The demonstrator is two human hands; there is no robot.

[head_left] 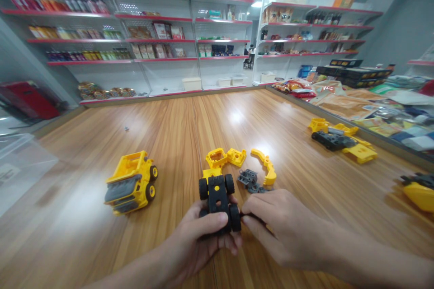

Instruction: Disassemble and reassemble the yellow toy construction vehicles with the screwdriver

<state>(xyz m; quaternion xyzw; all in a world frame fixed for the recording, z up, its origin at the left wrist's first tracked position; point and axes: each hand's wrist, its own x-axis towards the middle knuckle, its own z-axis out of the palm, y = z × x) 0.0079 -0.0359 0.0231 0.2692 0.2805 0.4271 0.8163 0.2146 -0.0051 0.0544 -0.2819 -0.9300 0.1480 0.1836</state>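
Observation:
My left hand [206, 230] is closed around a toy vehicle chassis [217, 194], black underside up, with black wheels and a yellow part at its far end. At the near right wheel, the fingers of my right hand [278, 226] are pinched together. A dark sliver shows between them, but what it is stays mostly hidden. Just beyond the chassis lie a yellow cab frame [216, 158] and a yellow block part [236, 157]. A curved yellow arm piece [266, 167] and grey parts [250, 179] lie near my right hand.
A yellow toy dump truck [130, 183] stands to the left. More toy parts [334, 140] and a yellow-black piece [420, 192] lie at the right. A clear plastic box [23, 167] is at the left edge; bagged goods [346, 104] lie beyond the table's right edge.

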